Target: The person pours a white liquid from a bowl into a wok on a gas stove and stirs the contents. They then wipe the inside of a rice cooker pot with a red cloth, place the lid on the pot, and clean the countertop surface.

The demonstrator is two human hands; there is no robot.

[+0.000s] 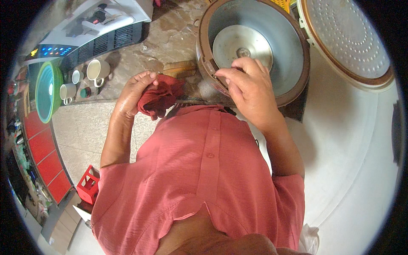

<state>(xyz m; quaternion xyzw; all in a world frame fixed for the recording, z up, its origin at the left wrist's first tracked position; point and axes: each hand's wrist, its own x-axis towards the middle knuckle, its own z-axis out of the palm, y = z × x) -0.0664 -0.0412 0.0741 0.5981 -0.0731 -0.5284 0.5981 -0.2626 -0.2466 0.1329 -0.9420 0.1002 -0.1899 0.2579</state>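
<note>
My left hand (135, 92) grips a crumpled dark red cloth (161, 95) in front of the counter edge. To its right stands a large rice cooker (290, 86) with its lid (347, 38) swung back to the right. The lid's inner metal plate is dimpled. No inner pot sits in the cooker, so the round metal heating plate (229, 41) shows at the bottom. Over the cooker's near rim is my right hand (251, 86), fingers bent, with its fingertips by the latch part (209, 66) of the rim. Whether they pinch something small cannot be made out.
On the stone-patterned counter (172, 32), a wooden block (180, 68) lies left of the cooker. Farther left are white mugs (98, 70), a green-lidded jar (87, 92) and a teal basin (47, 92). A white appliance (111, 19) stands behind. A red crate (87, 185) is lower left.
</note>
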